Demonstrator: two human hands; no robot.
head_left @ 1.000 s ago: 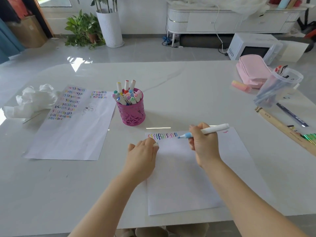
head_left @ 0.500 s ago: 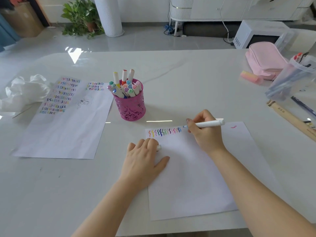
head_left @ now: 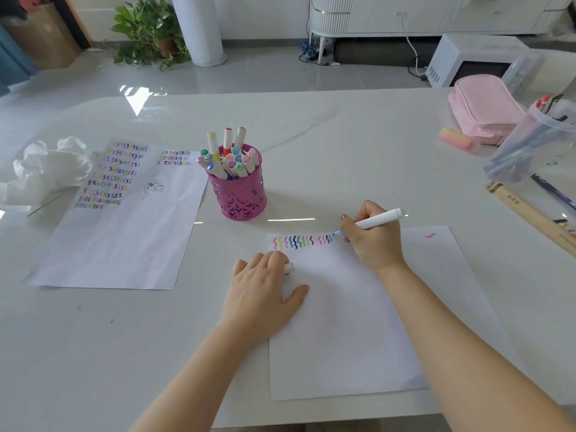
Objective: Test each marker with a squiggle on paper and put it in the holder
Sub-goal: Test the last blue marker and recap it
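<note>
The left hand [head_left: 261, 294] lies palm-down on the paper's [head_left: 349, 322] left edge, fingers curled over a small white cap [head_left: 289, 267]. Beyond it stands the pink holder [head_left: 238, 194], full of markers. The right hand [head_left: 372, 236] grips a white marker [head_left: 378, 219], its blue tip touching the paper at the right end of the squiggle row [head_left: 302, 242].

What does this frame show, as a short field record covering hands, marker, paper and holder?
right hand: grip on blue marker, tip at the end of the squiggle row
left hand: flat on paper, a cap under its fingers
holder: pink, upright, holds many markers, behind the paper
second sheet: left, rows of squiggles
</note>
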